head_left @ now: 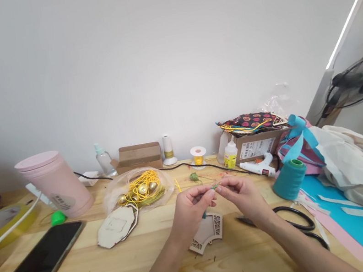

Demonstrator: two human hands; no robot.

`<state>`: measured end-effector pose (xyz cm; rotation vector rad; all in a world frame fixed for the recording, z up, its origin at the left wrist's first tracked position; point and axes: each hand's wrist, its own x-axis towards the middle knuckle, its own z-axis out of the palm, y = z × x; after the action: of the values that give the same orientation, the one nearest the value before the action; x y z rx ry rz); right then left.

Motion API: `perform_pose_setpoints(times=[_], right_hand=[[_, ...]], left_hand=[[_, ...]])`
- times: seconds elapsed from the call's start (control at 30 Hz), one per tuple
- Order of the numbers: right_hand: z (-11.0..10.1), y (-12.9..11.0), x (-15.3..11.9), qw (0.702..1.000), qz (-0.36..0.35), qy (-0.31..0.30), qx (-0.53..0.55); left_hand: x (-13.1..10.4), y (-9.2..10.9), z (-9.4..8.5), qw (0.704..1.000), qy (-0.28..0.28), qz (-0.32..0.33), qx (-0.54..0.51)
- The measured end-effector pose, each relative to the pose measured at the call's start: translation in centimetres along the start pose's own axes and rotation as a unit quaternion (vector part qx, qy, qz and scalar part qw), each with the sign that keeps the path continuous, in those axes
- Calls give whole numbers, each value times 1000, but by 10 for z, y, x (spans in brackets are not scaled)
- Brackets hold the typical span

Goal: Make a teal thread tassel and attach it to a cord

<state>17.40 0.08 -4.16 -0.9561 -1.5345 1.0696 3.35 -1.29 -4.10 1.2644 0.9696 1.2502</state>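
Cord in work: a thin green cord [215, 186] is at the fingertips of both hands, raised over the middle of the tabletop [148, 271].
Left hand: the left hand [193, 203] pinches the cord between thumb and forefinger.
Right hand: the right hand [241, 193] grips it likewise, just beside the left fingertips.
Teal piece: a small teal piece [204, 214] shows below the left hand; whether it joins the cord, I cannot tell.
Cord progress: handling seems midway, since neither hand has released it; any finished knot is too small to make out.
Wooden frame: a pale, fan-shaped wooden frame [209, 231] with cut-out ends lies flat beneath the hands, partly covered; no cord shows on its visible part.
Thread supply: a small ball of green thread [194, 177] rests beyond the hands, and a teal cone of thread [290, 180] stands to the right.
Tools: black-handled metal scissors [312, 222] lie under the right forearm, untaken; a white glue gun [259, 166] lies farther back, unused at this moment.
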Motion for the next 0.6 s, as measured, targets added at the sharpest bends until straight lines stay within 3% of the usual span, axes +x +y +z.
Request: perform_pose_setpoints(times=[0.33,0.5,0.6], right_hand=[[-1,0,1,1000,-10,4,-16],[-9,-3,3,988,-100,-14,-120],[-15,-7,3,947,-194,-25,-255]], left_hand=[[1,-3,-2,1000,-2,-21,-11],[1,-1,-3,999,-29,-9,34],[2,-3,-4,996,-48,-3,79]])
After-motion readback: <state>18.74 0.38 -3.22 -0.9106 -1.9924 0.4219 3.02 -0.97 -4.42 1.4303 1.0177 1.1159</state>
